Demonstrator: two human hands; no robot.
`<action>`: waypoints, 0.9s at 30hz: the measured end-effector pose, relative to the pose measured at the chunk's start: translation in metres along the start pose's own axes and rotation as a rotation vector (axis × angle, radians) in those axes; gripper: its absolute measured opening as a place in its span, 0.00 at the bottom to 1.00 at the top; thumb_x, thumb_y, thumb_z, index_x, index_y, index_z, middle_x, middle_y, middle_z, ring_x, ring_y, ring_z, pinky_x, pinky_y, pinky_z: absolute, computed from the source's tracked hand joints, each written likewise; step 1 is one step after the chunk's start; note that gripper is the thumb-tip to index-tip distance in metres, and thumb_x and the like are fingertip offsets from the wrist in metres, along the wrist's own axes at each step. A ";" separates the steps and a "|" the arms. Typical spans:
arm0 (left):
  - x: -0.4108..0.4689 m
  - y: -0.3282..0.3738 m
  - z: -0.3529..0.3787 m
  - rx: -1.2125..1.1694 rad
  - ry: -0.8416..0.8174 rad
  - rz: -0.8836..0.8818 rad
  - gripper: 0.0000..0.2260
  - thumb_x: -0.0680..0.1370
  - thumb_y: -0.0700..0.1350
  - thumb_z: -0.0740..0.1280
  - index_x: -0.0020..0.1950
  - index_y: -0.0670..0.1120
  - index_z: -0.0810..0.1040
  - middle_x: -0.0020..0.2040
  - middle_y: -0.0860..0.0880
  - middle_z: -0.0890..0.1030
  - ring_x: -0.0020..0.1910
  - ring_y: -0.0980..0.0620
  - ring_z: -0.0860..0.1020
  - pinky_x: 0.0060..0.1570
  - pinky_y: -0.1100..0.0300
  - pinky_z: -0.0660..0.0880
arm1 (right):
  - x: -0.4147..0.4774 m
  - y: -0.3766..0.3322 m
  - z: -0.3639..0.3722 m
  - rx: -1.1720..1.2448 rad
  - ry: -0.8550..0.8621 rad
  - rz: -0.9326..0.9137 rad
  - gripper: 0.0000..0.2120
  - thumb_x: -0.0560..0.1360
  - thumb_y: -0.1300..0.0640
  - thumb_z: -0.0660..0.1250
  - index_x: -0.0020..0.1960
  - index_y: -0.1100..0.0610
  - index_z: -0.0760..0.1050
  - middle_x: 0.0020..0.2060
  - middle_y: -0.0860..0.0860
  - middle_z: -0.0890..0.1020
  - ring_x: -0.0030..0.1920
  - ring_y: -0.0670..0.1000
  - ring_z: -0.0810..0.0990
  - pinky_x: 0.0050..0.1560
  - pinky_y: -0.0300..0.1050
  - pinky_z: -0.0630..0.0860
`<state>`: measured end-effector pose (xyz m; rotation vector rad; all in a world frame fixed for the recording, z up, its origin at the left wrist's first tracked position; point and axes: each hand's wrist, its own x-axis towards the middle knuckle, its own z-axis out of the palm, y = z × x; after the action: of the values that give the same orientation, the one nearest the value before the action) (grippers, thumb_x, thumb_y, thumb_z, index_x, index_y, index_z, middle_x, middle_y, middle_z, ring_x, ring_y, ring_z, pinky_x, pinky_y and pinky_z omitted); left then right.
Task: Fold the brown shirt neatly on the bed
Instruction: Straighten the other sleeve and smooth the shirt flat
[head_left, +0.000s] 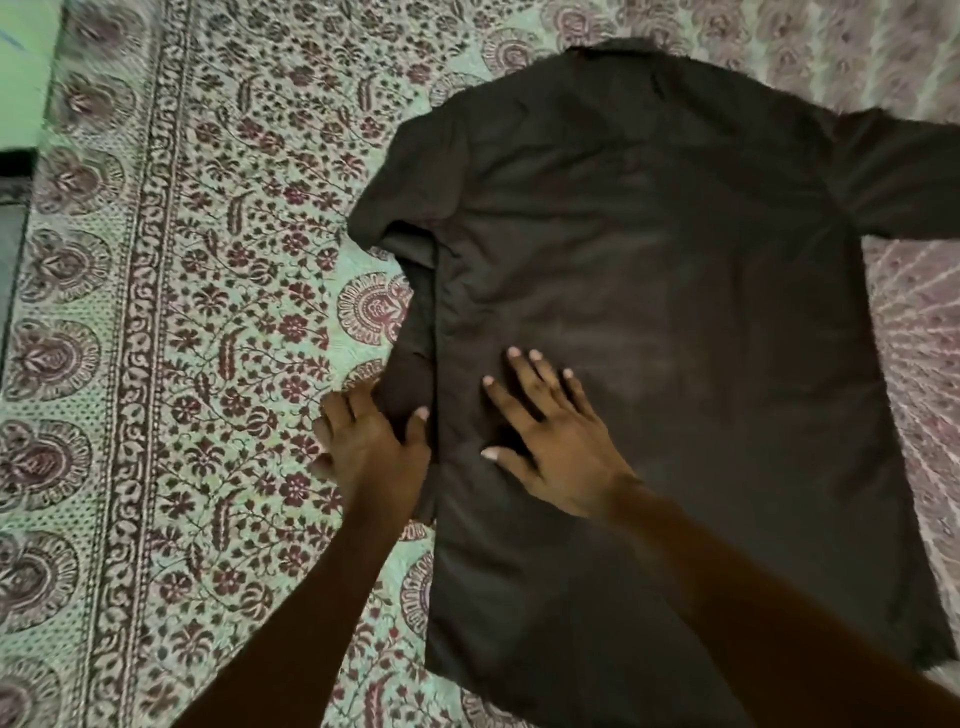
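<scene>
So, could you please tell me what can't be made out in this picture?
Head view only:
- Sleeve of the brown shirt: cut off by the right frame edge.
- Shirt's underside: hidden by its own cloth.
- Whether the left hand grips the folded edge: lost in blur and dark cloth.
- Part of the hem: covered by the right forearm.
- dark object at left edge: cut off, unidentifiable.
</scene>
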<state>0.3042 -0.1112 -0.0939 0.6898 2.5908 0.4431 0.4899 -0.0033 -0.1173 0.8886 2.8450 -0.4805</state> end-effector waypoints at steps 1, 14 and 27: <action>0.005 -0.002 0.000 0.009 -0.047 -0.031 0.27 0.79 0.51 0.73 0.73 0.43 0.70 0.71 0.39 0.73 0.72 0.35 0.67 0.66 0.33 0.64 | 0.009 0.001 -0.003 0.013 0.001 0.020 0.35 0.83 0.33 0.52 0.83 0.51 0.57 0.84 0.56 0.49 0.84 0.58 0.46 0.81 0.65 0.53; 0.111 -0.060 -0.100 -0.846 0.119 -0.215 0.07 0.82 0.38 0.69 0.43 0.44 0.81 0.42 0.44 0.81 0.43 0.48 0.78 0.38 0.65 0.76 | 0.122 -0.071 -0.014 0.279 0.256 -0.088 0.18 0.79 0.54 0.64 0.64 0.62 0.81 0.71 0.62 0.77 0.73 0.65 0.74 0.71 0.65 0.73; 0.201 -0.174 -0.190 -0.598 0.089 -0.011 0.06 0.80 0.39 0.73 0.56 0.44 0.85 0.44 0.51 0.85 0.38 0.66 0.81 0.43 0.72 0.76 | 0.221 -0.207 -0.030 0.732 0.234 0.434 0.29 0.82 0.38 0.63 0.80 0.44 0.64 0.68 0.56 0.75 0.58 0.47 0.78 0.57 0.40 0.72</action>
<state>-0.0132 -0.1853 -0.0631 0.4466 2.3432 1.1982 0.1900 -0.0362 -0.0812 1.7160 2.5226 -1.4686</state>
